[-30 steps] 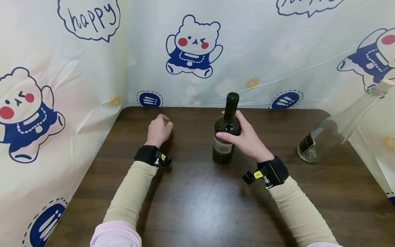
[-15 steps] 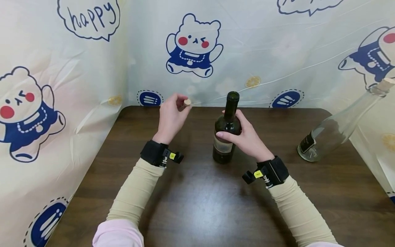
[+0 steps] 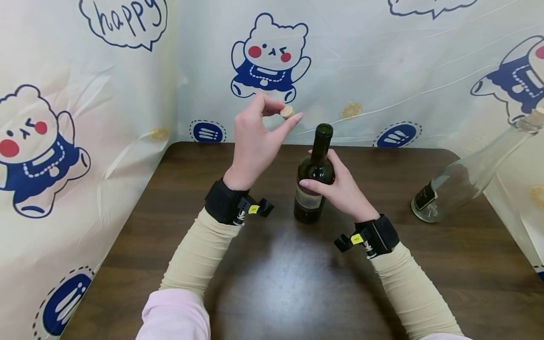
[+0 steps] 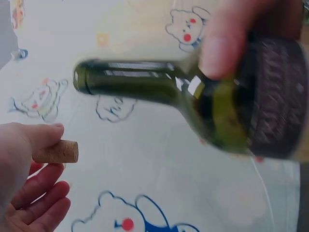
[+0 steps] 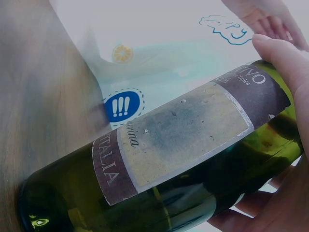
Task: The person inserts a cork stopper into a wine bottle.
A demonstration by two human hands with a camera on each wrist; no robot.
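A dark green wine bottle point(image 3: 309, 200) with a worn label stands upright on the table, its mouth uncovered. My right hand point(image 3: 344, 191) grips it round the shoulder, thumb across the front; the right wrist view shows the label point(image 5: 188, 130) close up. My left hand point(image 3: 260, 139) is raised to the left of the bottle neck and pinches a small cork point(image 3: 287, 112) between thumb and fingers. In the left wrist view the cork point(image 4: 60, 152) sticks out past the thumb, apart from the bottle's mouth point(image 4: 82, 77).
A clear glass bottle point(image 3: 463, 182) with a cork stopper point(image 3: 536, 118) and a dark label stands on the right of the brown wooden table point(image 3: 272, 288). A printed cloth point(image 3: 204, 56) with bear drawings hangs behind and along the sides.
My left hand has risen from the tabletop and moved right, bringing the cork up near the bottle neck. The right hand keeps its grip and the wine bottle stays in place.
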